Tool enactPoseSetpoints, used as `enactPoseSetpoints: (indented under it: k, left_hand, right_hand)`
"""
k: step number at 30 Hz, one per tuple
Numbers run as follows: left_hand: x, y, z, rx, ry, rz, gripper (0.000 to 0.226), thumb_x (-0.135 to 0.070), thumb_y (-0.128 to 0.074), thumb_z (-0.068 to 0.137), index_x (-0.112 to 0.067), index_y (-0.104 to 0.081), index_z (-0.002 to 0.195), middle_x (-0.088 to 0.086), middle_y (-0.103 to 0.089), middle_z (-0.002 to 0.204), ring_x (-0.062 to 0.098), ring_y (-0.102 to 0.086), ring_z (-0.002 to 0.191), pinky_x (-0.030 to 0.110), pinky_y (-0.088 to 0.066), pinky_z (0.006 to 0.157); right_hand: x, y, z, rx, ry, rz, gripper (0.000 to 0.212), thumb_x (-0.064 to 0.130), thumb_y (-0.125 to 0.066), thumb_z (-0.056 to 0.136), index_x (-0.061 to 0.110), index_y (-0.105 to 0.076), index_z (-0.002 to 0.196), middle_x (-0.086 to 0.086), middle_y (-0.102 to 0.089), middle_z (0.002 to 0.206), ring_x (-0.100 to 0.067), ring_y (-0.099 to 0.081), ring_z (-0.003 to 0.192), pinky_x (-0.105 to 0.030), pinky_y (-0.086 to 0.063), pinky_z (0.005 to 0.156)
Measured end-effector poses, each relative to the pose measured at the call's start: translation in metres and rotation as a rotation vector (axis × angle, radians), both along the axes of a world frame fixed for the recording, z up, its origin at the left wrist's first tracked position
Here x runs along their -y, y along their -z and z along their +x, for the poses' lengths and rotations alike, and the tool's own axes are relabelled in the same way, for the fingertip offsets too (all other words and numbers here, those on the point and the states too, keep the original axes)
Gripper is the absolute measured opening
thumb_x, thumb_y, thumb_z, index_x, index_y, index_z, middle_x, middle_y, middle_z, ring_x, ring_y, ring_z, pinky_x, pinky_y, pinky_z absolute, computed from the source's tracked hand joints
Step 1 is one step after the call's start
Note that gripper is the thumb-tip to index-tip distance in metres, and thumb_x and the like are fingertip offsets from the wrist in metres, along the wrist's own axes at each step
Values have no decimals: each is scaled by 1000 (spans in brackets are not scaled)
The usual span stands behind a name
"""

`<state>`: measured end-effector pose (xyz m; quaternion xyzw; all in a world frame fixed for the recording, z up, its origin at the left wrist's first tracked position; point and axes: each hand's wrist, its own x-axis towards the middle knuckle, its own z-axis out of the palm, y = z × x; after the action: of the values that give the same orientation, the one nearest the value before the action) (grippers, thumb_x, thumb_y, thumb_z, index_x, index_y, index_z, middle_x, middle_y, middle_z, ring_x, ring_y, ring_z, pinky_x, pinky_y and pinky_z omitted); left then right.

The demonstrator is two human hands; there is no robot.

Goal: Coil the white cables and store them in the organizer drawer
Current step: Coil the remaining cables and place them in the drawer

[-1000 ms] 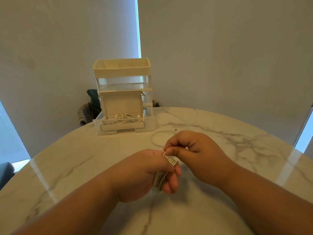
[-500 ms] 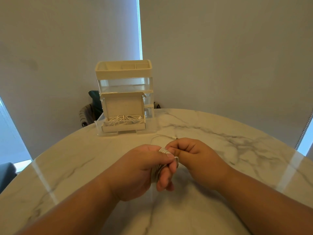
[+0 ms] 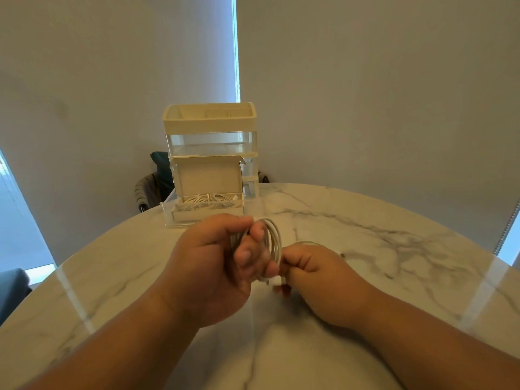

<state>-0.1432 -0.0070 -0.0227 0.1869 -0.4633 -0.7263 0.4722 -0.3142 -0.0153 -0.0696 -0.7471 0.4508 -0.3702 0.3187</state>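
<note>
The left hand (image 3: 222,266) has its fingers curled shut around a round coil of thin white cable (image 3: 274,242), loops standing upright above the marble table's middle. The right hand (image 3: 315,274) pinches the cable's loose tail beside the coil. To finish well, each wrap should probably match the loops' size, without kinks. Near the far edge, the organizer (image 3: 211,122) stands, its clear drawer (image 3: 168,213) pulled open holding glossy coiled cables.

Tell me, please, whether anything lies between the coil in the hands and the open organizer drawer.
Nothing visible does. The coil, held in the left hand, sits just in front of the open drawer, with only bare table between. The drawer already holds cables, and a loose tail trails right.
</note>
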Motion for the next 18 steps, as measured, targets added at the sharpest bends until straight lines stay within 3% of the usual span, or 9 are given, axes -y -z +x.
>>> enactPoseSetpoints:
  k: [2,6,9,11,13,18]
  left_hand:
    - [2,-3,1,-84,-56,59,25,-20,-45,81,-10,-58,61,-4,-36,42,12,-35,36,29,-52,51]
    - [12,-6,9,-243,-159,135,21,-18,-45,86,-10,-56,69,-6,-40,49,10,-39,40,28,-54,53]
    - [20,-1,12,-248,-210,168,17,-15,-45,88,-8,-58,79,-3,-46,58,11,-44,47,31,-56,60]
    - [23,2,12,-222,-254,190,18,-11,-44,90,-3,-60,92,2,-54,64,13,-50,52,34,-57,67]
    - [27,4,10,-216,-291,208,23,-8,-42,93,2,-59,104,7,-62,69,15,-55,55,38,-56,74]
    - [32,8,8,-103,-321,197,26,-2,-38,98,5,-55,117,13,-72,84,18,-66,67,39,-58,86]
  right_hand:
    - [-7,-3,7,-116,-23,-10,42,18,-55,98,47,-67,71,18,-65,68,1,-59,65,-25,-50,70]
    - [-16,-5,19,-242,-110,-24,28,22,-54,100,45,-67,110,35,-59,68,6,-59,68,-6,-40,69]
    - [-19,-5,23,-352,-122,-106,42,28,-53,100,43,-50,139,48,-53,84,25,-48,86,3,-31,80]
    - [-20,-7,23,-386,-100,-163,42,29,-53,100,41,-49,140,40,-59,113,21,-48,105,2,-31,88]
    - [-21,-9,22,-404,-73,-212,36,30,-52,100,36,-56,134,22,-61,126,10,-48,115,-1,-34,91]
    - [-23,-11,23,-427,-39,-258,23,29,-53,98,25,-69,115,13,-69,106,6,-53,95,-8,-40,79]
